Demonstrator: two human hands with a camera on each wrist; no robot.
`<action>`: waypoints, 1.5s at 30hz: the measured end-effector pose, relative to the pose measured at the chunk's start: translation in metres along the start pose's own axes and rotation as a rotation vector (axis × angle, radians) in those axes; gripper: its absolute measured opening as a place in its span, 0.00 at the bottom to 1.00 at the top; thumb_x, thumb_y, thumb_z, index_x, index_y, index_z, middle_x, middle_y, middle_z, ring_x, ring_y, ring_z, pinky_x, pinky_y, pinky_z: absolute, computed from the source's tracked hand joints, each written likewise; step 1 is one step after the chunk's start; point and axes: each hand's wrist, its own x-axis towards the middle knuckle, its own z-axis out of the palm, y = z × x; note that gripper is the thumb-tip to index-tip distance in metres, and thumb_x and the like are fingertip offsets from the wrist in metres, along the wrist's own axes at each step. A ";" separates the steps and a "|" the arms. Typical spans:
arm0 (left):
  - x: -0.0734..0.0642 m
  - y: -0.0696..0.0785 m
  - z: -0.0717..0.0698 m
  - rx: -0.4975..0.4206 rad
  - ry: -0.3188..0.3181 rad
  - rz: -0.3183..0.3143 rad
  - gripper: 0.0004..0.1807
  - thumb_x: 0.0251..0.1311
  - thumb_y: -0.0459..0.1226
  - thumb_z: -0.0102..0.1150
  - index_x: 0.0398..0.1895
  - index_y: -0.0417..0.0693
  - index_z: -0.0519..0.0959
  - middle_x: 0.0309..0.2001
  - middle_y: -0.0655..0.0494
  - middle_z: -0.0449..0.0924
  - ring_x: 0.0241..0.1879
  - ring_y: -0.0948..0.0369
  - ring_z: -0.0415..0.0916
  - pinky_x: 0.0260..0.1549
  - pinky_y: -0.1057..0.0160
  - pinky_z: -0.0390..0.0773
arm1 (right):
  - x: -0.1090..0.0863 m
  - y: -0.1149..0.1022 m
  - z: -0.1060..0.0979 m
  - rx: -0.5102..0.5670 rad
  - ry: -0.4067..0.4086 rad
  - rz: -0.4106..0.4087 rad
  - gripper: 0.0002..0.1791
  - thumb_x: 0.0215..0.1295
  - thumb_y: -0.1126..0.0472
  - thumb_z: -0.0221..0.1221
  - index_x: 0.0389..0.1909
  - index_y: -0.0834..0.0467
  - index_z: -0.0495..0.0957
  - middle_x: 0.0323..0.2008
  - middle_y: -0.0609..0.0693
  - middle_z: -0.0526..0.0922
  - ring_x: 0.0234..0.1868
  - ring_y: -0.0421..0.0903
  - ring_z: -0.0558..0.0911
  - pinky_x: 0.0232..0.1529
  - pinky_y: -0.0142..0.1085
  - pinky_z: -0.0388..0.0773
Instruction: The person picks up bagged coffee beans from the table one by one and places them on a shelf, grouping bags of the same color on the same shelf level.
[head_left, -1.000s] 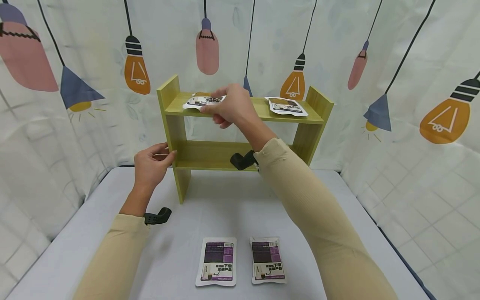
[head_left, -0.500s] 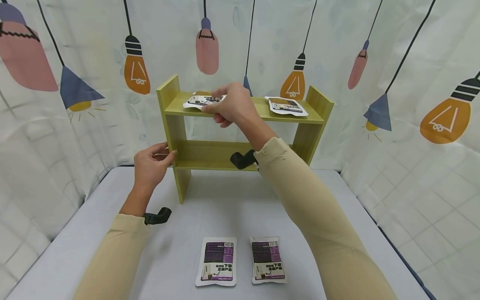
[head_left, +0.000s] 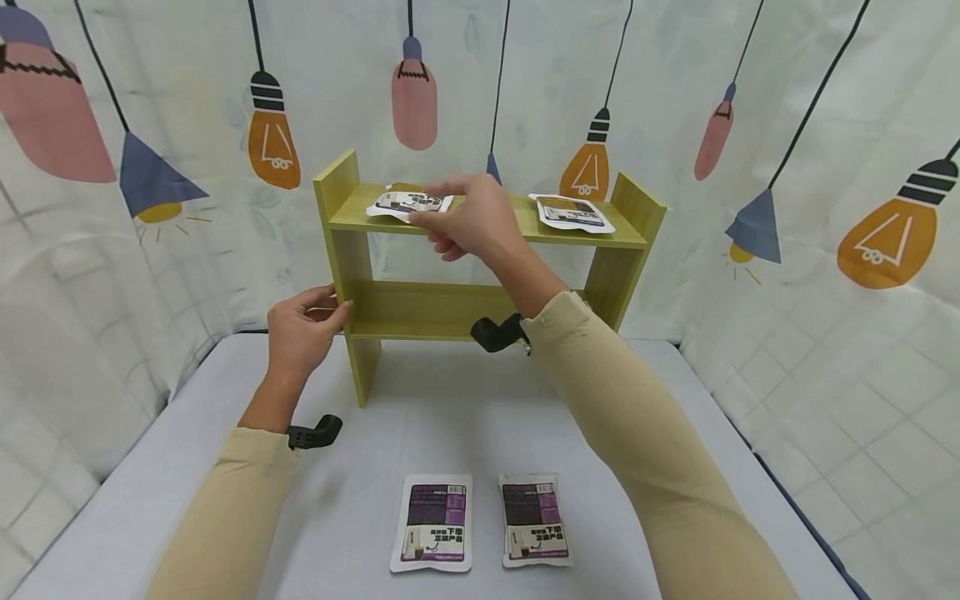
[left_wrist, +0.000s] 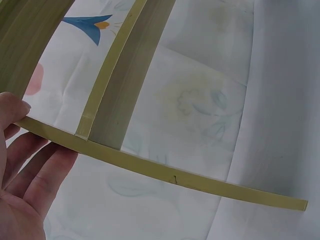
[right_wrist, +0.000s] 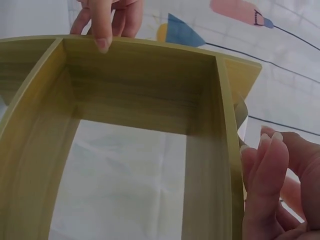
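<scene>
A small yellow-green wooden shelf [head_left: 427, 310] stands on the white-covered table. My left hand [head_left: 306, 332] grips its left side panel, thumb on the front edge and fingers around the outside; the left wrist view shows the same panel [left_wrist: 145, 166]. On the top board, toward the left, lies a white pouch [head_left: 403, 202] with a printed label. My right hand [head_left: 480, 218] hovers at its right end, thumb and index finger spread apart. In the right wrist view, the fingers [right_wrist: 267, 170] are beside the top board with a gap to the pouch's edge [right_wrist: 242, 114].
A second pouch [head_left: 573, 213] lies at the right of the top board. Two more pouches, one left [head_left: 432, 523] and one right [head_left: 536, 521], lie flat on the table [head_left: 360, 500] near the front. A lamp-patterned curtain [head_left: 465, 75] hangs behind the shelf.
My right hand has drawn back slightly to the right and down, while the left pouch stays in place on the top board. My left hand has not moved.
</scene>
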 end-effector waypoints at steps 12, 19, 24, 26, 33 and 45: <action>0.001 0.000 0.001 0.001 -0.009 -0.003 0.25 0.66 0.46 0.67 0.62 0.45 0.82 0.50 0.38 0.87 0.45 0.47 0.88 0.32 0.82 0.80 | -0.014 0.029 -0.004 0.239 -0.011 -0.055 0.29 0.59 0.53 0.74 0.63 0.46 0.82 0.37 0.60 0.90 0.31 0.56 0.89 0.34 0.44 0.90; 0.000 0.003 0.001 -0.003 -0.016 -0.020 0.25 0.66 0.46 0.67 0.63 0.45 0.82 0.50 0.39 0.87 0.46 0.45 0.87 0.32 0.82 0.79 | -0.026 0.051 -0.006 0.334 -0.025 -0.114 0.27 0.60 0.55 0.73 0.61 0.49 0.83 0.39 0.59 0.91 0.31 0.59 0.89 0.35 0.44 0.90; 0.000 0.002 0.001 -0.008 -0.015 -0.024 0.25 0.66 0.46 0.67 0.64 0.45 0.81 0.51 0.38 0.87 0.47 0.45 0.87 0.31 0.82 0.80 | -0.035 0.066 -0.007 0.400 -0.032 -0.140 0.25 0.61 0.55 0.73 0.60 0.49 0.83 0.44 0.60 0.90 0.29 0.53 0.89 0.38 0.43 0.90; 0.000 0.002 0.001 -0.007 -0.009 -0.021 0.25 0.66 0.46 0.67 0.63 0.45 0.82 0.50 0.38 0.87 0.46 0.45 0.87 0.31 0.81 0.80 | -0.039 0.073 -0.007 0.410 -0.032 -0.145 0.25 0.62 0.55 0.72 0.61 0.50 0.83 0.46 0.59 0.90 0.30 0.52 0.89 0.40 0.42 0.90; 0.000 0.001 0.000 0.003 -0.010 -0.024 0.25 0.66 0.46 0.66 0.64 0.46 0.81 0.50 0.38 0.87 0.46 0.46 0.87 0.31 0.82 0.80 | -0.054 0.099 -0.009 0.454 -0.026 -0.157 0.23 0.65 0.56 0.70 0.61 0.52 0.82 0.50 0.57 0.89 0.35 0.53 0.90 0.42 0.41 0.89; 0.000 0.000 0.000 0.005 -0.010 -0.004 0.25 0.66 0.46 0.67 0.63 0.45 0.82 0.49 0.39 0.88 0.42 0.55 0.88 0.32 0.82 0.79 | -0.078 0.148 -0.005 0.458 0.010 -0.127 0.22 0.65 0.58 0.70 0.60 0.54 0.83 0.51 0.58 0.87 0.39 0.54 0.90 0.44 0.41 0.89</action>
